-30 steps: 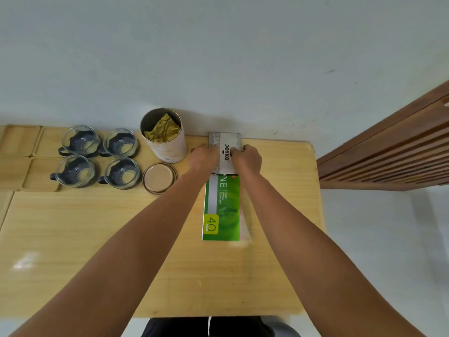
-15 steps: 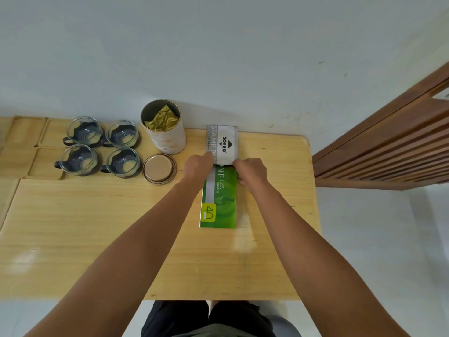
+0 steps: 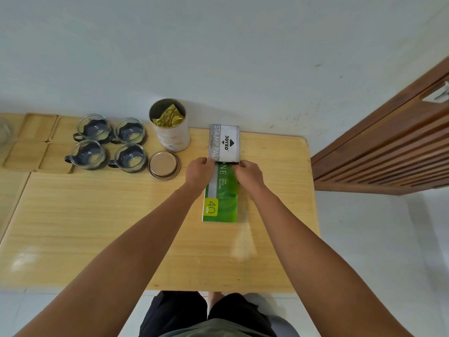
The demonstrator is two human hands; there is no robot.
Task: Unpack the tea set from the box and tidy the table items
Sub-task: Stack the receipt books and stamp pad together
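Note:
A grey stamp pad tin (image 3: 229, 142) lies on the far end of a green notebook (image 3: 222, 200) at the back right of the wooden table (image 3: 97, 227). My left hand (image 3: 199, 169) pinches the tin's near left corner. My right hand (image 3: 248, 171) pinches its near right corner. Both hands rest over the notebook's sides. Several glass tea cups (image 3: 130, 156) with dark handles stand grouped at the back left. A round tea canister (image 3: 171, 135) stands open with gold foil inside. Its lid (image 3: 164, 164) lies flat in front of it.
Square wooden coasters (image 3: 24, 154) lie at the far left, some under the cups. Part of a glass item (image 3: 3, 132) shows at the left edge. A slatted wooden door (image 3: 376, 154) stands right of the table. The wall runs along the table's back edge.
Both hands slid from the stamp pad's sides back toward me to its near corners. The tin stays on the notebook's far end. The view shifted slightly.

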